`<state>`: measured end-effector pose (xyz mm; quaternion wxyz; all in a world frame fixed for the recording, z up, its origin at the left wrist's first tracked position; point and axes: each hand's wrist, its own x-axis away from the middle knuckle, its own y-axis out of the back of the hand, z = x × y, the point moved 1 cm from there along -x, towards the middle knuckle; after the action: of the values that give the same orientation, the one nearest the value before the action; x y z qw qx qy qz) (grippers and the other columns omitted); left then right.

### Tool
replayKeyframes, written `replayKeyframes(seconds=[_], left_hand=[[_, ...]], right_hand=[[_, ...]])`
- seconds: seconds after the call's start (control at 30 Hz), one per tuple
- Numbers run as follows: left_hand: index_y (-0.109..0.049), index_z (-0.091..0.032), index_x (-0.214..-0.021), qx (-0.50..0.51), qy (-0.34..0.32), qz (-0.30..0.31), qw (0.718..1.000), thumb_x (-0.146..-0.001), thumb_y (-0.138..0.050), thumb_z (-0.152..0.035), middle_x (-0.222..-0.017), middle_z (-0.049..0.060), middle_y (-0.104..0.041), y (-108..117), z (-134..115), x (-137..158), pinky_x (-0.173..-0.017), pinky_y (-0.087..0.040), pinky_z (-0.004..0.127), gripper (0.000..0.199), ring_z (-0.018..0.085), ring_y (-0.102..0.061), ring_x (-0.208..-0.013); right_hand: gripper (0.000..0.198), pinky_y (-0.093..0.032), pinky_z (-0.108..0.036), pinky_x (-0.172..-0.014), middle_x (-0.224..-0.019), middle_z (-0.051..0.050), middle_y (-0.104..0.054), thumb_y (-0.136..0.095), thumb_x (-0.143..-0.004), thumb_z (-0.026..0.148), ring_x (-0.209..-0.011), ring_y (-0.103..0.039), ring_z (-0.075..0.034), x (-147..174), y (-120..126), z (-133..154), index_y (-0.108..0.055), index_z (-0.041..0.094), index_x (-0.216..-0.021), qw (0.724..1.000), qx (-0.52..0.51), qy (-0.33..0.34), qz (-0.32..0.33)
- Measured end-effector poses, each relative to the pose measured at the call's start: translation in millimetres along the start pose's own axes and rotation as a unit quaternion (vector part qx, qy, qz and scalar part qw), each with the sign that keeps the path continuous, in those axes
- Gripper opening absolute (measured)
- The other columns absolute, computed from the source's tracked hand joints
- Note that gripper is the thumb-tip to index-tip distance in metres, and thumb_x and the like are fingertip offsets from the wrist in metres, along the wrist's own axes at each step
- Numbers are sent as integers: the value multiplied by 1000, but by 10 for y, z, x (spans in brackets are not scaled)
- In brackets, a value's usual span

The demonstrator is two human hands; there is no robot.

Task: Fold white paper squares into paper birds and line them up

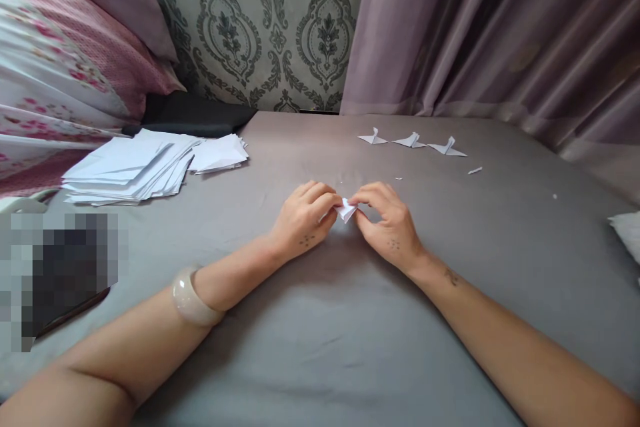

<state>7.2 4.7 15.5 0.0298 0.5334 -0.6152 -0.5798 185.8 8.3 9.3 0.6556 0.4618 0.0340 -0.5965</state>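
A small folded piece of white paper [346,211] is pinched between my two hands, just above the grey cloth surface. My left hand [307,219] grips its left side between thumb and fingers. On the opposite side, the thumb and index finger of my right hand [389,221] close on its right edge. The fingertips cover parts of the folds. Farther back stand three folded white paper birds in a row: a left one [373,138], a middle one [411,141] and a right one [449,147].
A large stack of white paper sheets [125,170] lies at the back left, beside a smaller stack [219,153]. Paper scraps, one rolled [475,171], lie near the birds. A black item [195,113] sits behind the stacks. Purple curtains [400,27] hang at the back right.
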Motion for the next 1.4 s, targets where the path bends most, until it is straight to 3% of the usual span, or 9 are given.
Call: replayKeyframes(seconds=[0.1,0.17,0.27,0.4,0.53,0.73,0.9,1.4], left_hand=[[-61,-17,-93,-123,-57,68,988,-94,-37,-17,-96,10,-66,-17,23,15,-76,-41,34,25,20,-54,-85],[-61,-16,-93,-143,-75,122,979,-94,-35,-16,-95,10,-65,-40,35,18,-76,-41,35,27,20,-54,-85],[-62,-14,-94,-72,-57,189,978,-86,-38,-9,-92,9,-63,-60,51,17,-75,-43,31,25,18,-55,-84],[-64,-14,-92,59,33,220,973,-70,-49,-7,-89,7,-59,-2,71,-17,-68,-45,25,27,15,-56,-76],[-67,-13,-90,113,92,255,956,-71,-55,-13,-92,7,-59,88,87,-73,-67,-45,24,23,13,-55,-74],[-67,-13,-86,144,112,238,954,-79,-54,-20,-91,7,-61,81,140,-87,-68,-44,25,16,13,-56,-74],[-64,-14,-80,158,148,210,953,-83,-53,-23,-95,7,-60,1,185,-55,-68,-44,26,15,12,-55,-72],[-65,-14,-74,180,217,178,943,-80,-58,-23,-97,6,-59,-117,250,-23,-72,-45,28,13,14,-56,-77]], right_hand=[[21,-44,-34,-81,-92,-7,-64,-44,-91,13,-88,-54,-20,41,11,12,-63,22,-92,988,129,51,65],[24,-43,-34,-80,-93,-8,-64,-41,-90,11,-87,-52,-21,69,5,8,-64,20,-93,975,182,59,112],[26,-42,-33,-76,-91,-6,-63,-43,-84,6,-86,-53,-20,100,-6,-17,-64,20,-90,966,188,34,174],[31,-43,-30,-73,-93,-3,-63,-48,-74,6,-87,-56,-18,93,23,-54,-66,23,-92,969,129,-53,203],[24,-45,-31,-74,-94,-3,-62,-55,-73,14,-86,-57,-18,59,66,-73,-66,23,-92,968,77,-76,225],[10,-45,-30,-72,-93,-2,-62,-58,-80,26,-79,-57,-15,45,65,-87,-67,23,-85,971,43,-95,214],[15,-44,-28,-70,-93,-1,-62,-55,-84,27,-73,-58,-11,40,28,-93,-65,21,-76,972,26,-137,187],[16,-44,-28,-68,-92,-2,-61,-60,-79,25,-67,-56,-11,-8,-53,-86,-61,19,-64,965,36,-214,146]])
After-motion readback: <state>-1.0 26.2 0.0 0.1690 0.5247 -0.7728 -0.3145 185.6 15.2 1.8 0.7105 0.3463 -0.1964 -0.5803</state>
